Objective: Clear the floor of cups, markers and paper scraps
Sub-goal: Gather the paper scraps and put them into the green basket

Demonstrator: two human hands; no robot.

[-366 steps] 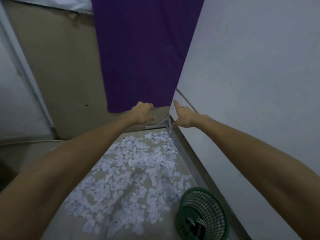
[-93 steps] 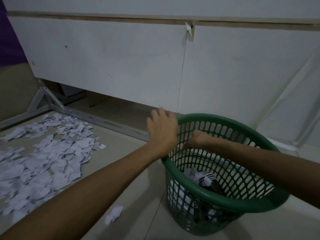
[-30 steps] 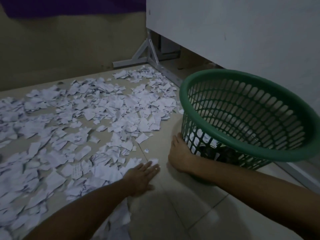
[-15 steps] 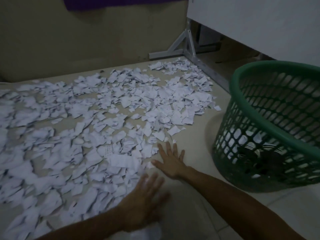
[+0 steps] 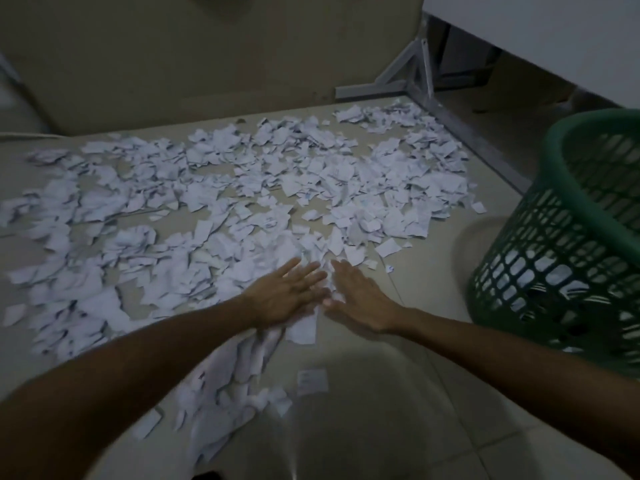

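**Both hands flat among the paper scraps**

The left hand (image 5: pixel 287 296) and right hand (image 5: pixel 360 299) lie palm down on the floor (image 5: pixel 381 427), side by side, fingers spread, each grip apart and holding nothing. They press on the near edge of the paper scraps (image 5: pixel 242 202), which cover the floor from its left edge to the far right corner. A green basket (image 5: pixel 561 244) stands at the right edge, scraps visible through its mesh.
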